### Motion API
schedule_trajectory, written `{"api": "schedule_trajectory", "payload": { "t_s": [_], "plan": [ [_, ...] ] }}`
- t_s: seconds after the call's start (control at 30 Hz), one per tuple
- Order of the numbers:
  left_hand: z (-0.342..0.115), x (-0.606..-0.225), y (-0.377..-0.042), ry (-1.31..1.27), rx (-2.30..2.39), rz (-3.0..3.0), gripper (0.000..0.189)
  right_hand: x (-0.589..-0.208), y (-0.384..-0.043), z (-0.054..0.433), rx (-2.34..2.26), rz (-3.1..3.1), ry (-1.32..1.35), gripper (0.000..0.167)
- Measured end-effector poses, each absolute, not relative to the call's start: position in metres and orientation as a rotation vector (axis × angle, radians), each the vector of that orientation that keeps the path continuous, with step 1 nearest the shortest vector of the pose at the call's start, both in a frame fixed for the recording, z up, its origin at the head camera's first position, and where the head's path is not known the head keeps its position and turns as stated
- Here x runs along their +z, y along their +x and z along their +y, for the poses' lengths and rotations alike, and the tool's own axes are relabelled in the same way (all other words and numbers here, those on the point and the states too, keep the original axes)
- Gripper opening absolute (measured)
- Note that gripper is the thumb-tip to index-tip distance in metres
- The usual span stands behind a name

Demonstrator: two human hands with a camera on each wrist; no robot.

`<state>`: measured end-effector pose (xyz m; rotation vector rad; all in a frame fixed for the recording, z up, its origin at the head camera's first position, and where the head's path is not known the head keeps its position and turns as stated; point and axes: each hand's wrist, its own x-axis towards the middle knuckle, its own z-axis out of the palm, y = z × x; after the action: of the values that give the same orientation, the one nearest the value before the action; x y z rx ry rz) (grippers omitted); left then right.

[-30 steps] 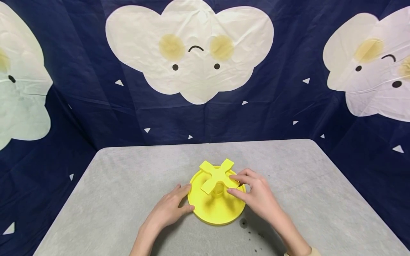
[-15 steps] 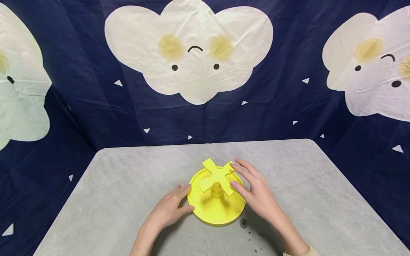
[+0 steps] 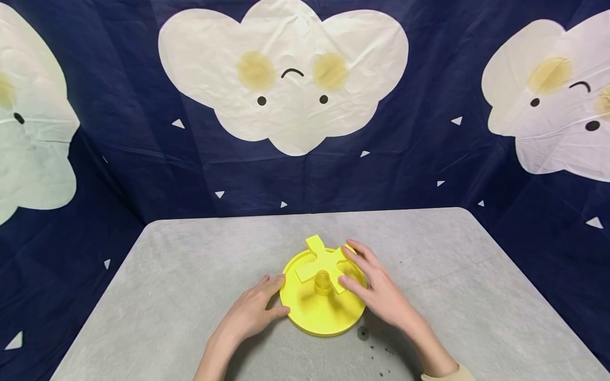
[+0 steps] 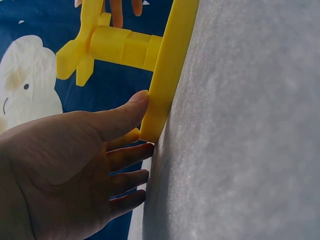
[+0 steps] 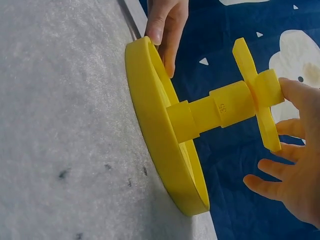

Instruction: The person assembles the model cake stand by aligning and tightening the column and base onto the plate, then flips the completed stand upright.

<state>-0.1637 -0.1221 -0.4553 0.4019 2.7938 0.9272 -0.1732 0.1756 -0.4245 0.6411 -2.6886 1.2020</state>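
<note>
A yellow round base point(image 3: 316, 317) with a raised rim lies on the grey table. From its middle rises a stepped yellow post point(image 5: 225, 106), topped by a yellow cross-shaped handle point(image 3: 325, 262) with blunt arms. My left hand point(image 3: 252, 309) holds the base's left edge. In the left wrist view its thumb point(image 4: 132, 107) lies on the rim, with the other fingers low beside it. My right hand point(image 3: 378, 291) is at the handle's right side, thumb at one arm and forefinger at the neighbouring arm. Its remaining fingers point(image 5: 265, 185) are spread, away from the handle.
The grey table point(image 3: 205, 254) has a dark round mark point(image 3: 363, 332) and small dark specks right of the base. Behind and at both sides hangs a dark blue cloth point(image 3: 305, 180) printed with white clouds and small triangles.
The handle has turned a little clockwise as seen from above. My right hand has left its pinch on one arm and spread across two arms. My left hand stays on the base.
</note>
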Motion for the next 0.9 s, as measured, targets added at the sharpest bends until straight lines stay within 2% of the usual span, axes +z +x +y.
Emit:
{"api": "schedule_trajectory", "payload": {
  "t_s": [0.43,0.73,0.9],
  "plan": [
    [-0.1225,-0.4554,-0.1627,0.403,0.934,2.792,0.072,-0.422,-0.173,0.176,1.139,-2.562,0.541,0.039],
    [-0.1225,-0.4557,-0.1631,0.404,0.94,2.789,0.072,-0.4192,-0.1724,0.1757,1.166,-2.51,0.513,0.015],
    [-0.1222,-0.4561,-0.1639,0.408,0.937,2.792,0.072,-0.4181,-0.1717,0.1748,1.159,-2.491,0.569,0.01]
  ]
}}
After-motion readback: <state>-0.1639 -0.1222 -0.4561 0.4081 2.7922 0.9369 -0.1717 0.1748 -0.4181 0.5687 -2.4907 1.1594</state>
